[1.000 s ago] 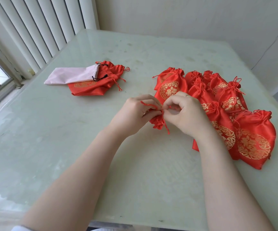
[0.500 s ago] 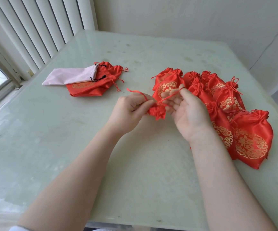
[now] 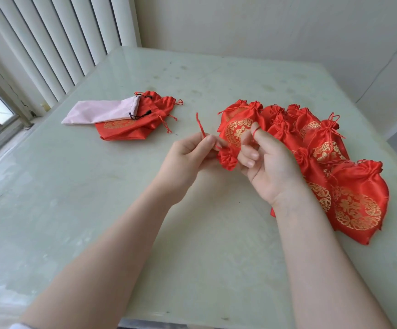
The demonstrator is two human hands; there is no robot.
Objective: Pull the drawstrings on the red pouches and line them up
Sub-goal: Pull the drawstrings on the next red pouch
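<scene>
Between my two hands a red pouch has its mouth gathered tight into a ruffle. My left hand pinches one red drawstring end, which sticks up to the left. My right hand has the other cord looped round its index fingertip, with the other fingers loosely curled. A row of several cinched red pouches with gold emblems runs along the right of the table, from the far middle towards me. At the left lies a small pile of flat red pouches.
A pale pink drawstring pouch lies on the left pile. The pale green table reaches to a wall at the back. White vertical blinds and a window stand to the left.
My hands have moved slightly apart and pulled the cords outward. The left cord end now stands up higher. The right cord now wraps my right index fingertip.
</scene>
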